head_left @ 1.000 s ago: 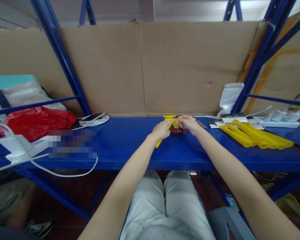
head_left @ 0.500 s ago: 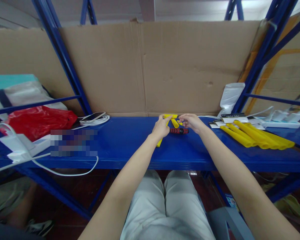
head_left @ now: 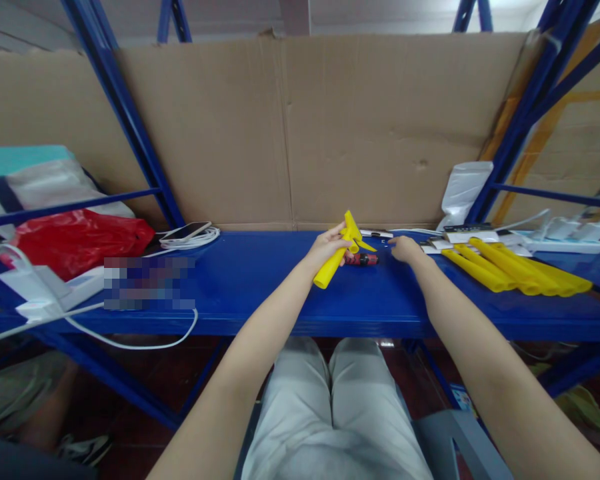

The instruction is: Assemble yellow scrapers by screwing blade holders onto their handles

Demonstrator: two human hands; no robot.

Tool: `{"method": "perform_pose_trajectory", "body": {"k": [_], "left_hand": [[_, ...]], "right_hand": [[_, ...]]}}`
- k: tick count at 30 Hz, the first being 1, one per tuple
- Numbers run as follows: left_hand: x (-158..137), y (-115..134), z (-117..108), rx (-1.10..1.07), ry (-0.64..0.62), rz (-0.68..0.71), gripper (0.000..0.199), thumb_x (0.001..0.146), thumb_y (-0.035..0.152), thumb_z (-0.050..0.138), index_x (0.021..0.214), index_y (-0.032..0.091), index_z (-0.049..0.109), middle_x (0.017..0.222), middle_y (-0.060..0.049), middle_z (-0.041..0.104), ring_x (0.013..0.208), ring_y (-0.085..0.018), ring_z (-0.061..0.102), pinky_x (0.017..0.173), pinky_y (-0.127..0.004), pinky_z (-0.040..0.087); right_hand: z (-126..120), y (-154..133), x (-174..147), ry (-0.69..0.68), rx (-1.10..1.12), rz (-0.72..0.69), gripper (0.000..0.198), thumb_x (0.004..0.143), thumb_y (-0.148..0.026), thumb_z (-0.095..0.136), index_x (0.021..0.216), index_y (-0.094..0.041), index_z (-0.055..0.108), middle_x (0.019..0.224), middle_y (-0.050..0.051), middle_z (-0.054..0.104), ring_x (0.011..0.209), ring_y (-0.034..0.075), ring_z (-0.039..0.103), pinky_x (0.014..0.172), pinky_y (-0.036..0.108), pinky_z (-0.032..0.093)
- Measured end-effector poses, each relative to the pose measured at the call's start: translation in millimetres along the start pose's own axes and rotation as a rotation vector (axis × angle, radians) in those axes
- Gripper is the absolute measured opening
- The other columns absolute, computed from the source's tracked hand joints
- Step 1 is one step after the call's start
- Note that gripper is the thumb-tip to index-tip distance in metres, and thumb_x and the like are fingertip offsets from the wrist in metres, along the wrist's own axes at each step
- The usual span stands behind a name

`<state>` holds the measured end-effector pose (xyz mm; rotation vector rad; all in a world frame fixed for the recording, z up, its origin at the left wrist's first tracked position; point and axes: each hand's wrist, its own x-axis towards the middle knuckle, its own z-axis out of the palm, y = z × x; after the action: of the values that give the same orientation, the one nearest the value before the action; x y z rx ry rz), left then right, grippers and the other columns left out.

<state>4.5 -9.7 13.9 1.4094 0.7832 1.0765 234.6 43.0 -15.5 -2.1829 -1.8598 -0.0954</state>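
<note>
My left hand [head_left: 329, 245] is closed around a yellow plastic piece [head_left: 331, 267] with a long tube-like body and several branching arms at its far end. The piece is lifted off the blue table and tilted. Under and beside it lies a red-and-black screwdriver-like handle [head_left: 367, 259], partly hidden. Low at the table's back, my right hand [head_left: 407, 250] has its fingers curled together beside some tiny bits [head_left: 384, 241]. Whatever is between those fingers, if anything, is too small to make out. A thin white-and-black item [head_left: 377, 234] lies just behind.
Several yellow tubes [head_left: 517, 267] lie side by side at the right, near white power strips [head_left: 570, 243]. A phone [head_left: 186, 232] with a coiled white cable and a red bag [head_left: 83, 243] are at the left. Cardboard [head_left: 290, 133] walls the back of the blue table [head_left: 260, 280].
My left hand has raised and turned the yellow piece, which lay lower on the table. My right hand has moved right, away from it, and its fingers have curled in.
</note>
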Motion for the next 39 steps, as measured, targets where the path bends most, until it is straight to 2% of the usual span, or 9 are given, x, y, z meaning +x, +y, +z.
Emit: {"method": "perform_pose_trajectory", "body": {"k": [3,7,15,21,27,31,35,39], "left_hand": [[1.6,1.8,-1.4,-0.069,0.007,-0.032,0.074,0.076,0.001,0.051,0.144,0.021,0.029,0.109,-0.012,0.064,0.049,-0.007,0.058,0.04,-0.018,0.039],[2.8,0.7,-1.3,-0.043,0.027,-0.103,0.073,0.076,0.0,0.051,0.143,0.021,0.03,0.107,-0.011,0.065,0.051,-0.008,0.061,0.043,-0.017,0.04],[3.0,-3.3,0.0,-0.022,0.041,-0.158,0.068,0.075,0.0,0.053,0.138,0.019,0.035,0.11,-0.012,0.063,0.057,-0.011,0.064,0.045,-0.018,0.042],[2.6,-3.3,1.6,-0.019,0.051,-0.184,0.065,0.076,-0.003,0.051,0.136,0.018,0.036,0.106,-0.011,0.064,0.055,-0.01,0.064,0.045,-0.018,0.042],[2.3,-3.7,2.5,-0.029,0.028,-0.187,0.062,0.077,-0.005,0.047,0.134,0.015,0.032,0.105,-0.011,0.062,0.054,-0.009,0.062,0.042,-0.018,0.043],[1.7,-4.9,2.2,0.01,0.019,-0.204,0.063,0.076,-0.005,0.048,0.133,0.016,0.033,0.103,-0.011,0.062,0.055,-0.01,0.063,0.044,-0.018,0.044],[2.0,-7.2,1.8,0.021,-0.01,-0.181,0.063,0.074,-0.004,0.05,0.131,0.017,0.035,0.097,-0.008,0.063,0.057,-0.011,0.063,0.046,-0.019,0.045],[4.0,-10.0,1.2,0.022,-0.015,-0.157,0.062,0.073,-0.005,0.051,0.129,0.017,0.036,0.094,-0.007,0.063,0.055,-0.011,0.063,0.045,-0.018,0.045]], "right_hand": [[3.1,-6.6,-1.9,-0.014,-0.052,-0.028,0.04,0.078,-0.012,0.048,0.114,-0.011,0.064,0.116,0.02,0.06,0.108,0.028,0.058,0.088,0.034,0.046],[2.8,-12.4,-5.5,-0.02,-0.075,-0.055,0.037,0.08,-0.012,0.046,0.112,-0.007,0.064,0.118,0.024,0.057,0.111,0.032,0.055,0.088,0.037,0.044],[-2.0,-17.2,-9.4,0.037,-0.126,-0.085,0.028,0.08,-0.011,0.045,0.094,-0.014,0.07,0.097,0.017,0.068,0.096,0.025,0.063,0.079,0.031,0.048],[-6.6,-25.3,-13.2,0.014,-0.155,-0.108,0.025,0.078,-0.01,0.048,0.088,-0.012,0.07,0.094,0.017,0.069,0.094,0.026,0.064,0.078,0.031,0.048],[-4.4,-23.1,-10.3,0.023,-0.061,-0.103,0.016,0.072,-0.008,0.053,0.076,-0.015,0.067,0.086,0.014,0.068,0.093,0.025,0.064,0.078,0.031,0.048],[1.0,-22.1,-4.2,0.077,0.187,-0.066,0.009,0.068,-0.008,0.055,0.067,-0.016,0.058,0.08,0.01,0.066,0.087,0.021,0.062,0.078,0.031,0.047],[4.3,-29.1,-1.9,0.221,0.698,-0.092,0.012,0.066,-0.013,0.059,0.069,-0.018,0.048,0.07,0.002,0.06,0.072,0.014,0.059,0.071,0.027,0.047],[-0.4,-43.9,-8.6,0.156,1.166,-0.195,0.025,0.061,-0.021,0.066,0.071,-0.02,0.043,0.064,-0.003,0.055,0.062,0.011,0.055,0.061,0.025,0.046]]}}
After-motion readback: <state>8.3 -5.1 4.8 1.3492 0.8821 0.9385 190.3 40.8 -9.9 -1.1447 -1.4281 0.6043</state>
